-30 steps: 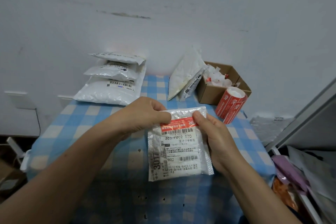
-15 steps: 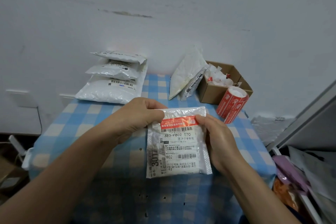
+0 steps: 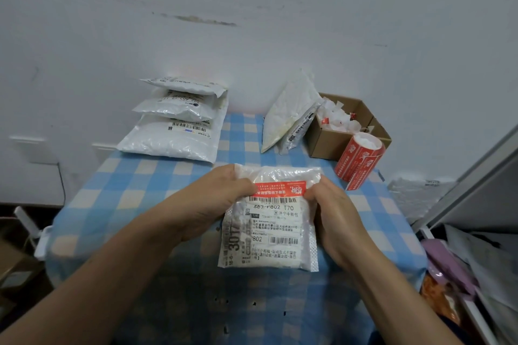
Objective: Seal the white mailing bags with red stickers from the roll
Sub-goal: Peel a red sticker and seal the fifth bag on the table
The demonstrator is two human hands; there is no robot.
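Centrally, the bag (image 3: 270, 221) lies between both hands. Left hand (image 3: 213, 204) and right hand (image 3: 333, 218) each grip its upper corners, thumbs beside the red sticker (image 3: 280, 188).

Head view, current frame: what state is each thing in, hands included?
mailing bag: label side up, held at both upper corners.
red sticker: stuck across the bag's top, above the barcode.
left hand: fingers grip the upper left corner.
right hand: fingers pinch the upper right corner.
cardboard box: open, holding white scraps.
sticker roll: tilted against the box, loose end trailing.
stacked bags: piled far left, by the wall.
leaning bags: propped against the box.
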